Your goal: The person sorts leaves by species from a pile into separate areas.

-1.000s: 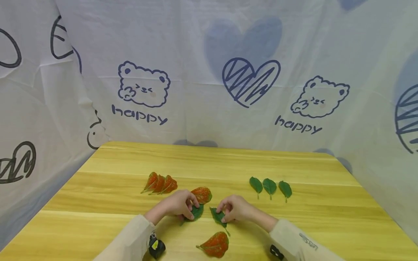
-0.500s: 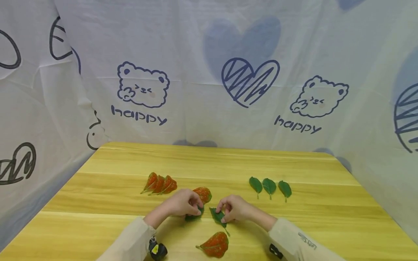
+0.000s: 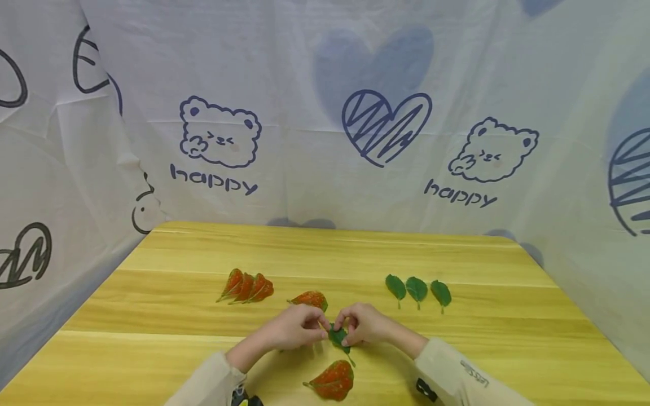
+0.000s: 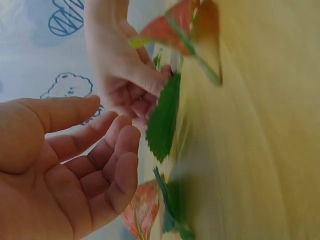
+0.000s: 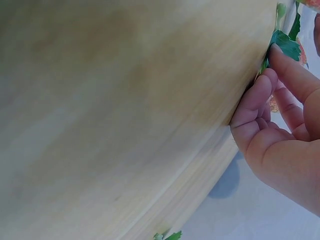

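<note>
My right hand (image 3: 364, 324) pinches a green leaf (image 3: 338, 338) with a toothed edge between thumb and finger. In the left wrist view that leaf (image 4: 164, 120) stands tilted near the table. My left hand (image 3: 299, 328) is right beside the same leaf, fingers loosely bent and nothing in them, as the left wrist view shows. Another green leaf (image 4: 171, 200) lies beyond the left fingers, mostly hidden by that hand in the head view. Just behind the left hand is a red leaf (image 3: 312, 299). A second red leaf (image 3: 332, 381) lies in front, between the forearms.
Several items lie on the wooden table (image 3: 152, 316): three overlapping red leaves (image 3: 245, 286) at the back left and three green leaves (image 3: 416, 289) in a row at the back right. A printed white cloth (image 3: 304, 186) hangs behind the table and along its sides.
The left hand has let go of its green leaf and moved right, toward the leaf in the right hand. The right hand has stayed almost still.
</note>
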`<state>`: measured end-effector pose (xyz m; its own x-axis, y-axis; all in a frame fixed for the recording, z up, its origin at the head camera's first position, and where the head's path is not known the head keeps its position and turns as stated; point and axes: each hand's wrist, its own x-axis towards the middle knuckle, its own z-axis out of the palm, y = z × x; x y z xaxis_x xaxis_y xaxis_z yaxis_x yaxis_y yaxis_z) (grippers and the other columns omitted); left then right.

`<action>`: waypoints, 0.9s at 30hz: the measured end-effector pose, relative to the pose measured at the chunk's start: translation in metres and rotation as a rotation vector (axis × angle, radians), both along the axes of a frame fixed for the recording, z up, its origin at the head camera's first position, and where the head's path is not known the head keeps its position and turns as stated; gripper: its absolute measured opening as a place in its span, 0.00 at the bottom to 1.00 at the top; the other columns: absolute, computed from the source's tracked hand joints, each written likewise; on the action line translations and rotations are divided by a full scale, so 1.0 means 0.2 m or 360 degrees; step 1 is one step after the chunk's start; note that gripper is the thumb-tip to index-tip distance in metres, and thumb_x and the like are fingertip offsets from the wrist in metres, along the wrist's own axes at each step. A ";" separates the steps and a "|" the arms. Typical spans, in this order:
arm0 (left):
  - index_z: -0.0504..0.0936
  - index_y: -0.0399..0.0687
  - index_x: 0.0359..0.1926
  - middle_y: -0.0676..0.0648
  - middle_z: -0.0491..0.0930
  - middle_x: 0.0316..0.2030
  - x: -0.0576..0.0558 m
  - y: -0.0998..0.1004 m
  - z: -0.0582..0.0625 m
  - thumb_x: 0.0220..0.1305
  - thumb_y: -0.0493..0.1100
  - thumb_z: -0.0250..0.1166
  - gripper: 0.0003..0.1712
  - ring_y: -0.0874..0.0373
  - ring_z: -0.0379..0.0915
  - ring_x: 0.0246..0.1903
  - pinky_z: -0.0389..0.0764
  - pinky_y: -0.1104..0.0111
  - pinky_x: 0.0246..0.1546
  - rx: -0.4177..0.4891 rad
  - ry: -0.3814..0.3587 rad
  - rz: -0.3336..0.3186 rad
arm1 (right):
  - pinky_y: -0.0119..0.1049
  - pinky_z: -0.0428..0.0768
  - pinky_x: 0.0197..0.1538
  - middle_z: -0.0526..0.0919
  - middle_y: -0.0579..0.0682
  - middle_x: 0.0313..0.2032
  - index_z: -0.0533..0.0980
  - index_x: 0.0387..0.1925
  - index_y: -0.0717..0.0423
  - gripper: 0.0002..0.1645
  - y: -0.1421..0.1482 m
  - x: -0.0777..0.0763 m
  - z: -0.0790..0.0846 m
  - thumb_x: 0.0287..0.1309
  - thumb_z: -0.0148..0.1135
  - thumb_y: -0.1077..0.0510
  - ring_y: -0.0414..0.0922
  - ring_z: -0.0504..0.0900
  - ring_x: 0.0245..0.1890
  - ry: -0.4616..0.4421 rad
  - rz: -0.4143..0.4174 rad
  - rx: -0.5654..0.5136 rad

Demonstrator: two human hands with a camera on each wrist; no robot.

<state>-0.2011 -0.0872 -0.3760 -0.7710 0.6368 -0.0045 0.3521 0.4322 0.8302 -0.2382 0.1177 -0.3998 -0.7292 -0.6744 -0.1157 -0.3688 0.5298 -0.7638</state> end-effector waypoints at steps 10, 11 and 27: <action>0.78 0.36 0.35 0.48 0.78 0.32 0.08 0.05 0.03 0.60 0.36 0.58 0.06 0.63 0.71 0.31 0.73 0.74 0.33 0.0049 0.0011 -0.0144 | 0.24 0.63 0.16 0.71 0.45 0.13 0.77 0.31 0.63 0.11 0.00 0.00 0.00 0.41 0.66 0.73 0.35 0.65 0.12 0.0064 0.0012 -0.0002; 0.78 0.36 0.35 0.48 0.78 0.32 0.09 0.06 0.03 0.60 0.36 0.58 0.06 0.64 0.71 0.30 0.72 0.75 0.33 0.0047 0.0008 -0.0152 | 0.24 0.63 0.16 0.71 0.45 0.13 0.77 0.31 0.63 0.11 0.00 0.00 0.00 0.41 0.66 0.73 0.35 0.65 0.12 0.0065 0.0012 -0.0002; 0.79 0.41 0.34 0.57 0.76 0.27 0.12 0.07 0.03 0.60 0.38 0.58 0.06 0.70 0.70 0.29 0.72 0.76 0.34 -0.0035 -0.0006 -0.0262 | 0.24 0.65 0.16 0.70 0.44 0.12 0.77 0.32 0.62 0.11 0.00 0.01 0.00 0.41 0.66 0.72 0.35 0.65 0.12 0.0031 -0.0022 -0.0006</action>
<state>-0.1771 -0.0723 -0.3695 -0.6559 0.7545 -0.0228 0.4166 0.3871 0.8225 -0.2370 0.1175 -0.3999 -0.7404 -0.6649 -0.0986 -0.3765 0.5317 -0.7586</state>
